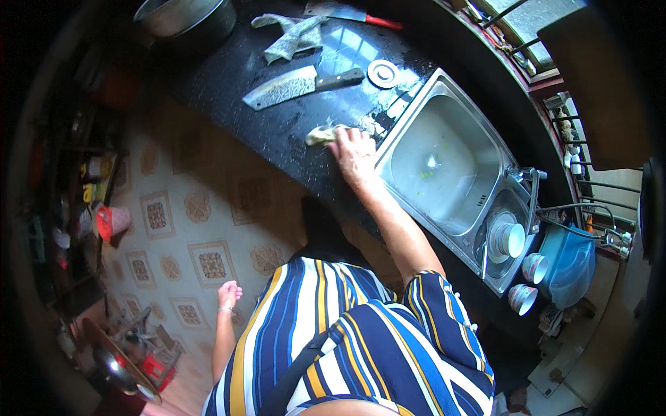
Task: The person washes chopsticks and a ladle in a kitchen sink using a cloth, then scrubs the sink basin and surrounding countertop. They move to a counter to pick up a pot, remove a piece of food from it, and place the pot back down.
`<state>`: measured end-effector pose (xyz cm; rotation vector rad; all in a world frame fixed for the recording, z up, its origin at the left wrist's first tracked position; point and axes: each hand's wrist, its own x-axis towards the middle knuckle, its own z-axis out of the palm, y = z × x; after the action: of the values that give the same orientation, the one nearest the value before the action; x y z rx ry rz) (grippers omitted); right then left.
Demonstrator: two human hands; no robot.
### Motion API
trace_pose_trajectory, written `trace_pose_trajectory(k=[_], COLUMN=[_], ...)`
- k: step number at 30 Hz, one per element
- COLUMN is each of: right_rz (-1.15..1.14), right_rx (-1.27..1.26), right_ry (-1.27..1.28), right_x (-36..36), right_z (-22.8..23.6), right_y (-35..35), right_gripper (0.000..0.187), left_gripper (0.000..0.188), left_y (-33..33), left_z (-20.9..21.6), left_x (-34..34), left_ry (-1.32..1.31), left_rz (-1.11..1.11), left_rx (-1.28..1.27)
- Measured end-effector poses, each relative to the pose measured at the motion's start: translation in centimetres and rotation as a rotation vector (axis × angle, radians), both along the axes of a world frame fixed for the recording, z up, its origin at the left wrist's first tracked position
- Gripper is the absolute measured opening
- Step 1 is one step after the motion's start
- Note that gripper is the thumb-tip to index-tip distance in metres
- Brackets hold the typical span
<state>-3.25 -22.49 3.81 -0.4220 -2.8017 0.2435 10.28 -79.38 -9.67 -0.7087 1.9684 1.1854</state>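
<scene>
Bench front: We see a lane of black bench (269, 133) between the black-handled cleaver (286, 89) and the near edge, where a hand could pass.
Lane's right end: The right hand (355, 154) and a pale cloth (321, 135) fill it, just beside the sink (444, 142).
Farther back: We count a white round lid (383, 73), a grey cloth (295, 38) and a red-handled cleaver (340, 10) as obstacles; a metal pot (187, 19) bars the far left.
Sink: We find the large basin reachable from above, its right side crowded by faucet (535, 182) and bowls (512, 240).
</scene>
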Motion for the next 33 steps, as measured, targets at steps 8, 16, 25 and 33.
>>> trace_pose_trajectory(k=[8,16,25,33], right_rz=[-0.558,-1.216,-0.512,0.274], right_rx=[0.204,-0.195,-0.026,-0.253], right_ry=[0.108,-0.112,0.173,-0.239], right_x=[-1.1,1.9,-10.4,-7.0], right_z=[-0.2,-0.8,-2.0,2.1], right_y=[24.3,42.1,33.1,28.5], right_gripper=[0.033,0.042,0.019,0.024], left_gripper=[0.022,0.021,0.022,0.028], left_y=[18.0,30.1,51.9,65.8], left_z=[9.7,16.6,16.9,12.2], left_x=[-12.4,-20.8,-28.1,-33.7], left_ry=[0.500,0.548,1.195,1.662], left_rz=[-0.701,-0.822,-1.247,-1.660], left_rx=[-0.127,-0.020,0.392,0.047])
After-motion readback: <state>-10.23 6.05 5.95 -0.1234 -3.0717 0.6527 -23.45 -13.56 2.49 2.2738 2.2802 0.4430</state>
